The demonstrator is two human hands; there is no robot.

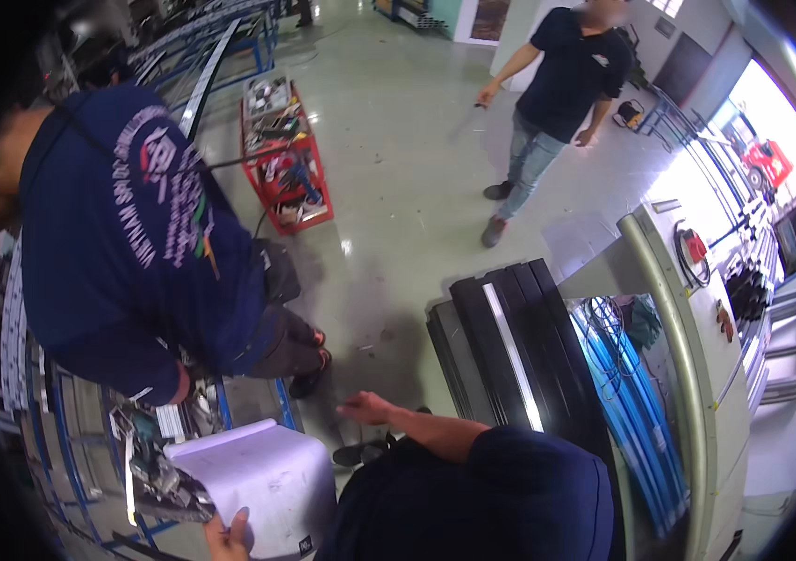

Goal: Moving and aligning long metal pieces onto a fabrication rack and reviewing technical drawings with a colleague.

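Observation:
My left hand [228,538] grips the near edge of a large white paper sheet [267,477], its thumb lying on top. The sheet's far end curls into a roll, and faint lines and a small dark mark show on it. My right hand [366,408] is held out across my body above the floor, beyond the paper. Its fingers are loosely bent and a little apart, with nothing visible in them. Beside the sheet lies a pile of metal parts and a dark green tool [150,449], partly covered by the paper.
A co-worker [136,224] in dark blue bends over blue metal racks at left. Another person [557,103] stands at the far right. A red tool cart [287,173] stands ahead. Black panels [519,337], blue tubes [627,393] and a pale bench [697,374] are on my right.

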